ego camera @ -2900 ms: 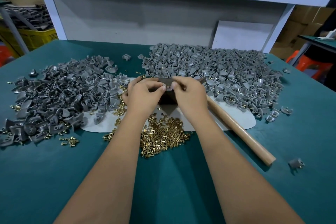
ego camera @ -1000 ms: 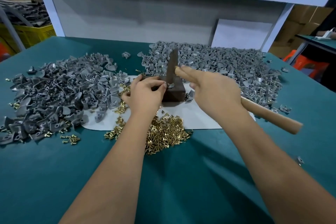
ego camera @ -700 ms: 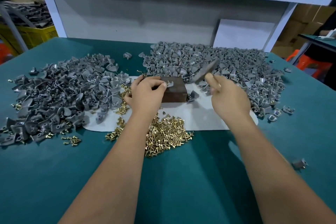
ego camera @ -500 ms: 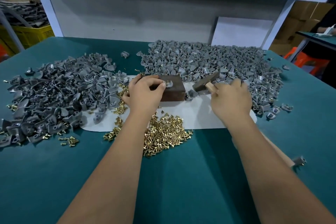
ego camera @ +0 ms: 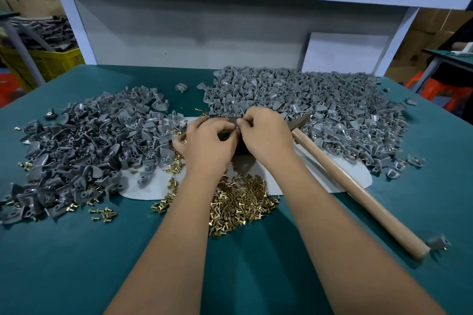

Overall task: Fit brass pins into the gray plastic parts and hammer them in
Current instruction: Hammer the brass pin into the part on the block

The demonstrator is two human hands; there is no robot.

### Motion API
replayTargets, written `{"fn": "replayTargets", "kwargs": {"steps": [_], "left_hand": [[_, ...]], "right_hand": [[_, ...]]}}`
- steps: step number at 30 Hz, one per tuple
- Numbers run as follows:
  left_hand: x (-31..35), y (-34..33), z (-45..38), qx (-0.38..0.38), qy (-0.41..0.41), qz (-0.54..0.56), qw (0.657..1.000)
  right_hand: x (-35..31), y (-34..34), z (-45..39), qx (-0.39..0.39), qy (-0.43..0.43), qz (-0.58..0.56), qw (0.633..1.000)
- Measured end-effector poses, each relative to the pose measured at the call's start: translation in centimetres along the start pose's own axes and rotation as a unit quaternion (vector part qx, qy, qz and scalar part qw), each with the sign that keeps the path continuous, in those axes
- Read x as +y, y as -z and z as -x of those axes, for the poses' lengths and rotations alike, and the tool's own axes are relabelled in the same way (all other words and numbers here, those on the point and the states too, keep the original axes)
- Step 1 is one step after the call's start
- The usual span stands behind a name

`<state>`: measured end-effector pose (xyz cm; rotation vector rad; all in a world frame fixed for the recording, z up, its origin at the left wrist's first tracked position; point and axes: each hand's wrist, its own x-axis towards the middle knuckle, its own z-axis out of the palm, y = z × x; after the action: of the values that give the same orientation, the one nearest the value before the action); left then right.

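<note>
You're at the fitting step: your left hand (ego camera: 208, 144) and right hand (ego camera: 265, 135) meet over the dark block (ego camera: 231, 120) at tabletop centre, fingers curled, apparently pinching something small I can't make out. Next needs the hammer (ego camera: 355, 184), lying free at four o'clock; brass pins (ego camera: 240, 202) sit at six.

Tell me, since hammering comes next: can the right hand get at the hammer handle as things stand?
Probably yes. The hammer lies on the table just right of the right hand, its wooden handle bare with nothing on top. The hand is busy at the block, so it must let go first.
</note>
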<state>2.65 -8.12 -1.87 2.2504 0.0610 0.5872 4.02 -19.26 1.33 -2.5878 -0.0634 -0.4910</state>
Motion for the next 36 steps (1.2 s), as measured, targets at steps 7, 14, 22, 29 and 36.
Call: {"fn": "replayTargets", "kwargs": {"steps": [7,14,22,29,36], "left_hand": [[0.1,0.2,0.0,-0.003,0.002,0.007,1.0],[0.2,0.0,0.1,0.006,0.018,0.003,1.0],[0.0,-0.1,0.0,0.012,0.022,0.01,1.0],[0.0,0.1,-0.1,0.006,0.016,0.017,1.0],[0.3,0.5,0.2,-0.014,0.017,0.044,0.999]], "right_hand": [[0.0,-1.1,0.2,0.048,0.016,0.027,0.998],[-0.2,-2.1,0.6,0.089,0.036,0.035,0.995],[-0.5,-2.7,0.8,0.111,0.033,0.054,0.992],[-0.5,-2.9,0.8,0.122,0.032,0.07,0.99],[0.0,-3.0,1.2,0.133,0.045,0.031,0.99]]}}
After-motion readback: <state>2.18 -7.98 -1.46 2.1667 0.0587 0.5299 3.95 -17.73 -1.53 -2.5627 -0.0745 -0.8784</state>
